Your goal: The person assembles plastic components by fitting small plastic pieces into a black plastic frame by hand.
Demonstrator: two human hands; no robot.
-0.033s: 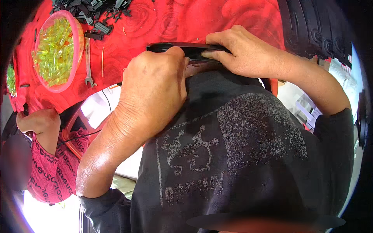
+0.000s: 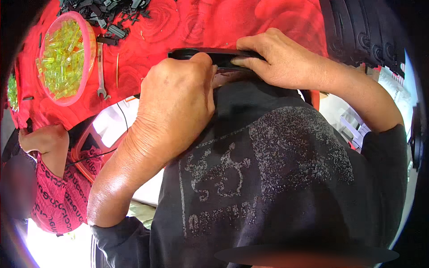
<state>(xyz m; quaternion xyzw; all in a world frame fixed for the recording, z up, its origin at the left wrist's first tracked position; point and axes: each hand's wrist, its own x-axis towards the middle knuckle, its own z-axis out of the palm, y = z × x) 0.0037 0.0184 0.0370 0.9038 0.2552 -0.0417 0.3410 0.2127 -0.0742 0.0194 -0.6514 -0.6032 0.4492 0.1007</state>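
Observation:
A long, narrow black plastic part (image 2: 221, 58) lies crosswise between my hands at the near edge of the red-covered table. My left hand (image 2: 181, 87) is closed at its left half, knuckles up, its fingertips hidden behind the fist. At the other end, my right hand (image 2: 277, 60) pinches the part, thumb on the near side and index finger along the far side. Whatever small piece may sit inside the left fist cannot be made out.
On the red tablecloth (image 2: 201, 27) stand a pink-rimmed basket (image 2: 91, 58) of yellow-green clear pieces, a wrench (image 2: 101, 73) and a thin stick (image 2: 117, 69). Small black parts (image 2: 111, 11) are heaped behind them. Long black parts (image 2: 357, 31) lie far right. Another person's arm (image 2: 53, 147) is at left.

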